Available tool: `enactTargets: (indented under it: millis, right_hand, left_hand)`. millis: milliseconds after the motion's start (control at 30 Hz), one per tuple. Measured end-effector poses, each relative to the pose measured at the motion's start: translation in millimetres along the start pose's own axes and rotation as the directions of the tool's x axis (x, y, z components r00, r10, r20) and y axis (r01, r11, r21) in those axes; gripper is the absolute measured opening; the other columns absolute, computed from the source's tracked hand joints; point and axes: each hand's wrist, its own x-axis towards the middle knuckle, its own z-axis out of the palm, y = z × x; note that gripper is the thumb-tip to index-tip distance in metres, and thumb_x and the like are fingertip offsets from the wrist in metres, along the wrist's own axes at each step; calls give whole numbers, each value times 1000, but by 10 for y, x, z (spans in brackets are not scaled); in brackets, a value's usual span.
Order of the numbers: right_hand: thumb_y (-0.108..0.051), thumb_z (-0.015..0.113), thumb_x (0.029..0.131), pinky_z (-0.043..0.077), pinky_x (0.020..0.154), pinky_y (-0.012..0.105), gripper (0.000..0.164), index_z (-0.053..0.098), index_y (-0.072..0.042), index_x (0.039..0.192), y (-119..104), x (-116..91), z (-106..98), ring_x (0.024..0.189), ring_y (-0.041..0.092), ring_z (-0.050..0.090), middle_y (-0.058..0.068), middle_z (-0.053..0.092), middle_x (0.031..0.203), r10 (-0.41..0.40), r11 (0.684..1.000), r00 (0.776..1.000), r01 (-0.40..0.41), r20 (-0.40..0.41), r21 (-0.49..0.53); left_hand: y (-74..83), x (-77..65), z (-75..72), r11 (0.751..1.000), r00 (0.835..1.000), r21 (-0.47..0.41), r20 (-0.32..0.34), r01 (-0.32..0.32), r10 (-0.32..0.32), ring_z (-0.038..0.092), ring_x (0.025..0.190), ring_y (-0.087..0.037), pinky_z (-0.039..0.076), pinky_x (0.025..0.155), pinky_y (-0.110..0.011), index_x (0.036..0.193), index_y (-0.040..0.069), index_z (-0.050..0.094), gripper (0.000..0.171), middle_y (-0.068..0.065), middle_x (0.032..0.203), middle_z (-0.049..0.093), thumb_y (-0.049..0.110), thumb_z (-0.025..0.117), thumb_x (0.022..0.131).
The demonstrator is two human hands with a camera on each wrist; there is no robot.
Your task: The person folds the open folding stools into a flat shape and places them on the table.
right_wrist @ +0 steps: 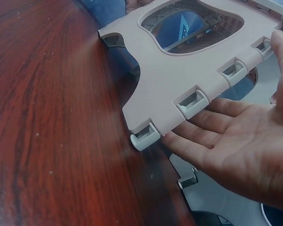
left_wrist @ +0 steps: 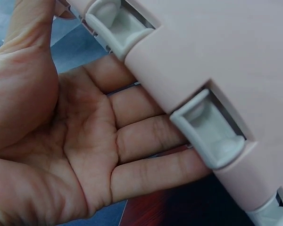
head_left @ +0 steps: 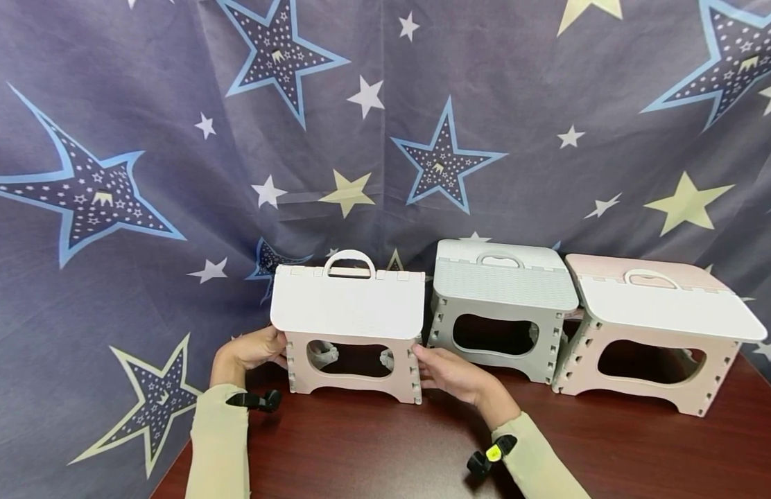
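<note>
A pale pink folding step stool (head_left: 354, 353) with a white top faces me at the left, unfolded, its carry handle (head_left: 350, 260) raised. My left hand (head_left: 254, 348) holds its left side; in the left wrist view the fingers (left_wrist: 155, 136) reach behind the hinged edge of the pink panel. On the opposite side my right hand (head_left: 451, 374) grips the leg edge, thumb at the front. The right wrist view shows the right fingers (right_wrist: 198, 134) passing behind the white hinge pieces.
A grey-green folding stool (head_left: 504, 291) stands just right of my right hand. Beside it is another pink and white folding stool (head_left: 660, 346). All are on a dark red wooden table (head_left: 373, 450). A star-patterned cloth (head_left: 335, 138) hangs behind.
</note>
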Motion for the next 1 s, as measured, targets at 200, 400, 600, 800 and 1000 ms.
enactTargets:
  millis: [200, 400, 600, 800, 1000]
  right_hand:
    - [-57, 43, 105, 45, 112, 49, 66, 51, 2, 132, 9, 6, -6, 117, 17, 61, 8, 65, 126, -16, 1000, 1000, 16, 9, 23]
    - [-59, 43, 105, 46, 111, 46, 72, 49, 6, 137, 23, 9, -12, 117, 17, 61, 8, 65, 127, -21, 999, 1000, 20, 17, 26]
    - [-59, 42, 105, 46, 111, 45, 75, 47, 7, 139, 25, 8, -14, 117, 17, 61, 9, 64, 129, -19, 999, 1000, 19, 19, 28]
    - [-60, 42, 105, 46, 111, 46, 78, 45, 8, 142, 27, 5, -11, 118, 17, 60, 10, 64, 130, -24, 999, 999, 23, 22, 30]
    - [-61, 42, 104, 46, 110, 44, 78, 46, 8, 142, 28, 2, -10, 117, 16, 61, 8, 64, 128, -29, 999, 999, 28, 27, 26]
  left_hand:
    - [-2, 5, 13, 1000, 1000, 23, -21, 21, -20, 67, 106, -23, 59, 88, -47, 153, -16, 4, 126, -41, 140, 43, 81, 41, 81]
    - [-3, 11, 15, 999, 1000, 26, -10, 20, -19, 67, 107, -25, 59, 88, -48, 153, -16, 4, 127, -44, 141, 39, 82, 39, 80]
    - [-11, 12, 8, 1000, 1000, 5, 2, 10, -10, 67, 105, -20, 59, 89, -47, 152, -15, 3, 126, -29, 136, 51, 82, 39, 81]
    - [-22, 16, 13, 1000, 1000, -17, 11, -4, 4, 68, 103, -17, 59, 88, -43, 151, -15, 2, 124, -9, 127, 60, 80, 40, 82]
    - [-34, 28, 7, 999, 1000, -38, 21, -21, 22, 69, 102, -15, 59, 87, -39, 148, -19, 7, 122, 4, 119, 63, 78, 41, 83]
